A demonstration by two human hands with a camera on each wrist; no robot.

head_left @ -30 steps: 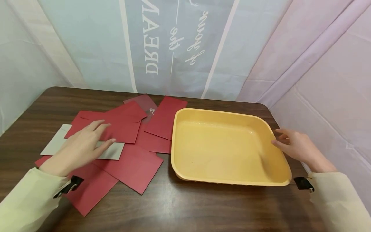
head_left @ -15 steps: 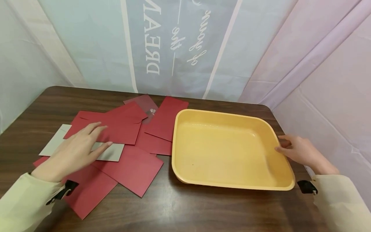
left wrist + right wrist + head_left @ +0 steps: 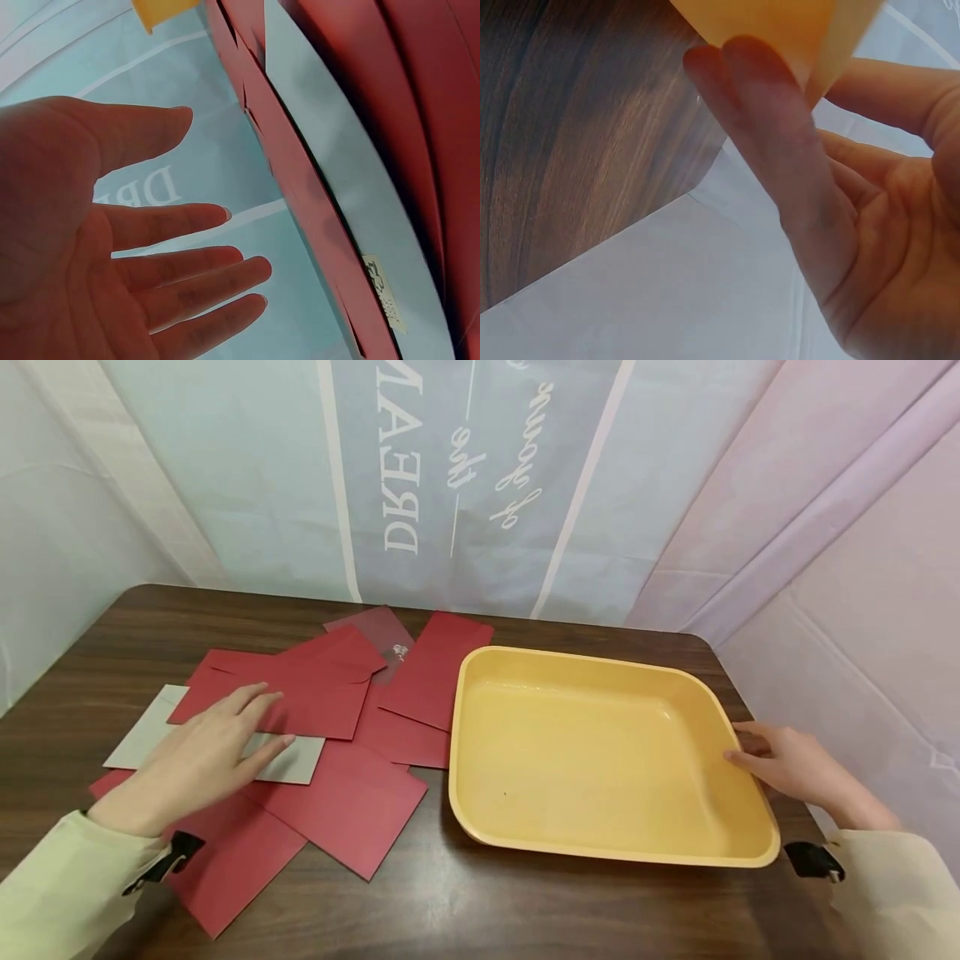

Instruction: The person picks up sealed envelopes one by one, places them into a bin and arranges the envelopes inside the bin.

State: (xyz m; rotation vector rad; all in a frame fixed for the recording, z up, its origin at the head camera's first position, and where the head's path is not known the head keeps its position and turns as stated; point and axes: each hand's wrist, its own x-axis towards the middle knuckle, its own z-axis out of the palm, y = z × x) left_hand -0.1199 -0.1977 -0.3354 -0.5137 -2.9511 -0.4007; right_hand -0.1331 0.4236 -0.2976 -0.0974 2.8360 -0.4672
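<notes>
A yellow plastic tray (image 3: 600, 768) stands on the right half of the table. My right hand (image 3: 802, 768) pinches its right rim, thumb over the inside and fingers along the outside; in the right wrist view the tray wall (image 3: 772, 19) passes between thumb and fingers. At the left, my left hand (image 3: 195, 760) hovers palm down with fingers loosely spread, holding nothing. Under and beyond it lie a red envelope (image 3: 315, 702) and a pale grey envelope (image 3: 292, 762), overlapping more red envelopes (image 3: 352, 810). The left wrist view shows a small label (image 3: 384, 292) on the grey one.
A red envelope (image 3: 435, 664) at the back reaches the tray's left side, beside a duller one (image 3: 371, 627) with a white print. The dark wood table (image 3: 390, 918) is bordered by a printed cloth (image 3: 480, 485) behind and a pale cloth (image 3: 885, 635) at the right.
My right hand and the tray's right side have shifted right and a little towards me. The left hand has drawn slightly back, still over the envelopes.
</notes>
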